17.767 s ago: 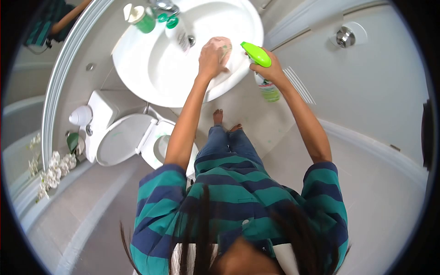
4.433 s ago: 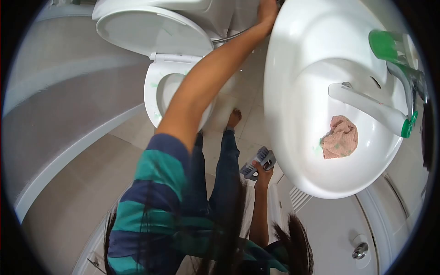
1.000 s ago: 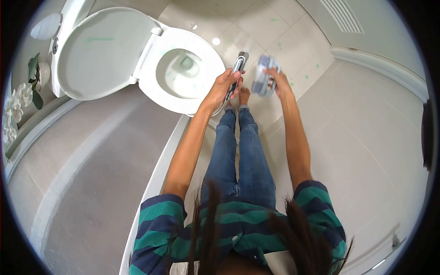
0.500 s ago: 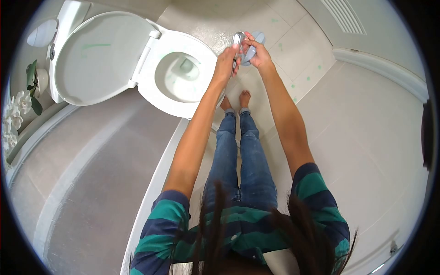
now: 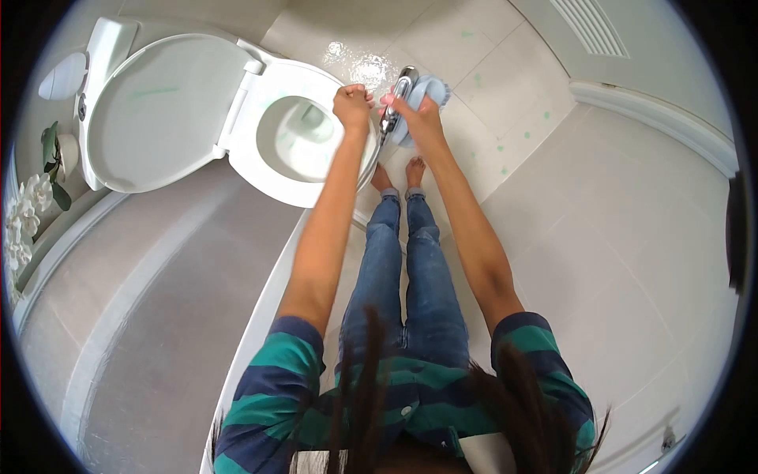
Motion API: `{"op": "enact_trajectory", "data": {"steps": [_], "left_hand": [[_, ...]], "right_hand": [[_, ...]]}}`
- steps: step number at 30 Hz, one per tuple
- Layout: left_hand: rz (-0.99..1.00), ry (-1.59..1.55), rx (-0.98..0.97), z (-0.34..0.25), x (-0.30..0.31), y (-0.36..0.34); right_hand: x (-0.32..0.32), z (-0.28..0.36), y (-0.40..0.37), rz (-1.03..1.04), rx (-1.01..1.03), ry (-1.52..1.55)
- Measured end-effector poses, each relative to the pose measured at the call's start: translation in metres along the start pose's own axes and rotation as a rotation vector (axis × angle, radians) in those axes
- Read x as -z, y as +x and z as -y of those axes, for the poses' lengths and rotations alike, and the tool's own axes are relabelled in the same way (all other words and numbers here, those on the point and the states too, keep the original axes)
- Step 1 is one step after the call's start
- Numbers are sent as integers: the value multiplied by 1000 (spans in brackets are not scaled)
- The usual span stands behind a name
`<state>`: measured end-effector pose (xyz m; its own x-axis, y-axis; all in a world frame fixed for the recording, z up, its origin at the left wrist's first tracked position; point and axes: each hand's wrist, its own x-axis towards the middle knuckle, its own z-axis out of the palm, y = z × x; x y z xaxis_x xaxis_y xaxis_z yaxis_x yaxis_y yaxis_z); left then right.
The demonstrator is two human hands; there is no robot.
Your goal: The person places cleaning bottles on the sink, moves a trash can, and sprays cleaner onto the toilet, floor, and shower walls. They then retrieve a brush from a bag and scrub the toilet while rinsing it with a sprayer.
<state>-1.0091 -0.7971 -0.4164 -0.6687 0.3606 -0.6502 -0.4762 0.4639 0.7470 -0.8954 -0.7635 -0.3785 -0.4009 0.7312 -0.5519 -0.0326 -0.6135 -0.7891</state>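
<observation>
My right hand (image 5: 420,118) is closed around a chrome spray handset (image 5: 401,95) and a light blue scrub brush (image 5: 430,88), held side by side. The brush's bristles face away to the right. From the handset's lower end a metal hose (image 5: 371,164) hangs down beside the toilet. My left hand (image 5: 353,107) is curled into a loose fist above the front of the toilet seat (image 5: 276,189), apart from the handset. I see nothing in it. The toilet bowl (image 5: 276,142) lies open below, with green marks inside.
The raised toilet lid (image 5: 166,110) bears a green streak. Wet, shiny floor tiles (image 5: 367,67) lie beyond the toilet, and green spots dot the floor to the right. A glass panel (image 5: 181,261) stands at left, near white flowers (image 5: 28,205). A vented door (image 5: 592,28) is at upper right.
My left hand has let go of the spray handset and moved left, over the toilet seat. My right hand now holds both the handset and the scrub brush, slightly lower and further left.
</observation>
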Motion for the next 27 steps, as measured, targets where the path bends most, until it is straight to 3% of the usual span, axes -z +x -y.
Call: {"op": "enact_trajectory", "data": {"steps": [1,3,6,9,12,15,18,19,20,22,23,26,27], "left_hand": [[105,-67,68,-5,-1,18],[307,-196,210,-13,-4,48],[672,-186,271,-22,-14,82],[686,-39,154,-29,-21,84],[420,140,23,-40,-26,79],[277,183,108,-46,-19,76],[430,85,107,-32,-2,40],[484,178,104,-24,6,22],[535,271,102,-13,15,3],[688,41,296,7,36,-29],[612,13,263,5,43,-46],[449,-26,185,0,58,-74],[439,4,174,1,67,-78]], "right_hand": [[1,15,-13,162,0,25],[2,15,-24,269,-2,-37],[-1,7,-34,404,-14,-90],[-10,11,-48,507,-127,-17],[-11,12,-47,526,-96,-27],[-9,22,-40,400,-93,88],[-3,22,-25,289,-105,57],[-7,21,-23,246,-22,63],[-7,20,-20,261,-61,5],[-2,16,-15,291,-143,-115],[-2,10,-12,316,-82,-250],[-17,11,-25,342,-205,-438],[-28,6,-29,350,-111,-358]]}}
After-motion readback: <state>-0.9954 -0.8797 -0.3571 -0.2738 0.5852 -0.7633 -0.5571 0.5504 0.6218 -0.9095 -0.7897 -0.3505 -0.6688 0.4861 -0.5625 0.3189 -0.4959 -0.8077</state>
